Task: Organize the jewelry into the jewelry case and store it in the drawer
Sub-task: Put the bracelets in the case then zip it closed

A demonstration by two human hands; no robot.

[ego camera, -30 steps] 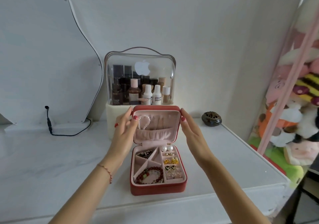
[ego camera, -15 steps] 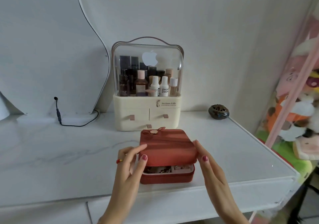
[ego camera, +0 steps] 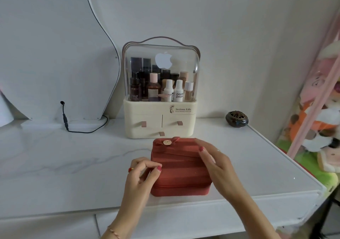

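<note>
On the white tabletop (ego camera: 55, 165), near its front edge, the red jewelry case (ego camera: 181, 167) sits flat with its lid fully down, a thin seam showing along the front face. It lies straight ahead, between both hands, just in front of the cream cosmetic organizer (ego camera: 160, 121). Case looks roughly square, so no strong long axis; the button clasp (ego camera: 167, 142) is at the far edge, the seam side faces the person. Left hand (ego camera: 141, 176) is at the case's left front corner, fingers curled with thumb and fingertip drawn together at the seam, seemingly pinching a zipper pull or the edge; too small to confirm what is held. Right hand (ego camera: 215, 163) rests across the right part of the lid, fingers relaxed and fairly straight, pressing or steadying, not wrapped round anything. Both hands equally near; the left is the one at the seam. Versus half a second ago: the lid was ajar with trays visible in the gap, now it is flush; a second ago it stood upright and open with a hand on each side. My read: jewelry is in, closure in progress, then lift the case into a drawer, probably one under the tabletop whose front (ego camera: 184, 224) shows below. Drawer still shut.
</note>
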